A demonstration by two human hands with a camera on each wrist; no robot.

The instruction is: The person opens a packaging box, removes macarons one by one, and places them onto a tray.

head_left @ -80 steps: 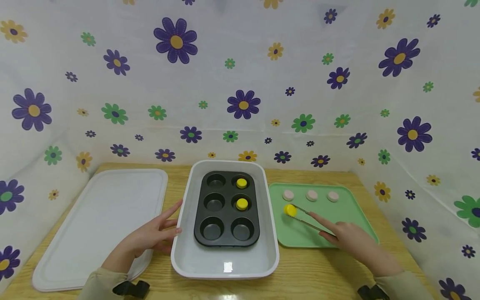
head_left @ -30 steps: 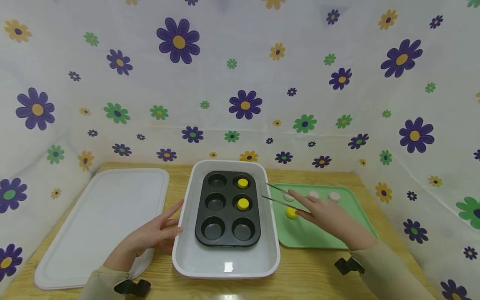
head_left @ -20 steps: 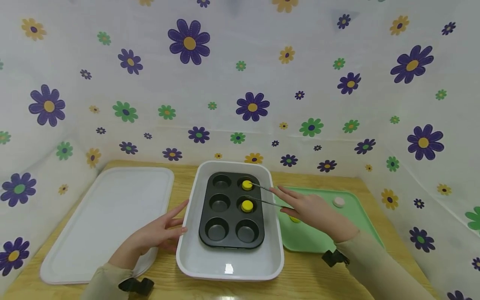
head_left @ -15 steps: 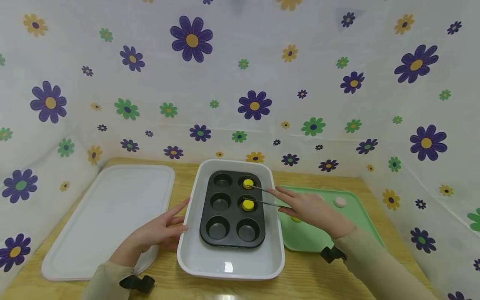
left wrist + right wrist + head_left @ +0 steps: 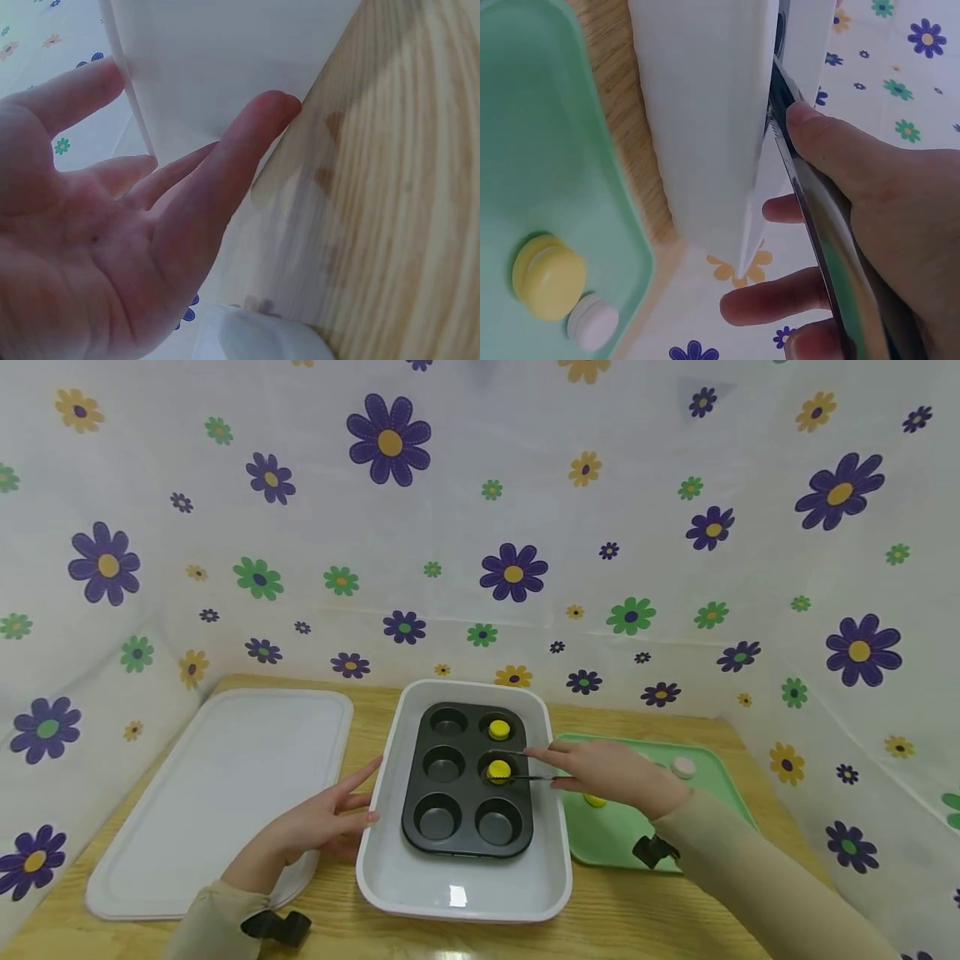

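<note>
My right hand (image 5: 615, 772) holds metal tongs (image 5: 817, 214) that reach left over the rim of a white basin (image 5: 405, 885). Inside it lies a black muffin tin (image 5: 468, 817). The tong tips straddle a yellow macaron (image 5: 498, 769) in the middle right cup, one arm crossing in front of it. Another yellow macaron (image 5: 498, 730) sits in the back right cup; the other cups hold nothing. My left hand (image 5: 318, 822) has its fingers extended, fingertips against the basin's left side, as the left wrist view also shows.
Right of the basin, a green tray (image 5: 630, 839) bears a yellow macaron (image 5: 551, 281) and a pale pink macaron (image 5: 683, 767); my right hand hides part of it. A white tray (image 5: 232, 785) lies at left. A flowered cloth (image 5: 442, 518) hangs around the wooden table (image 5: 637, 910).
The tongs let go of a yellow macaron on the green tray. They moved left to the back right cup, then nearer, around the middle right macaron. My left hand stayed at the basin.
</note>
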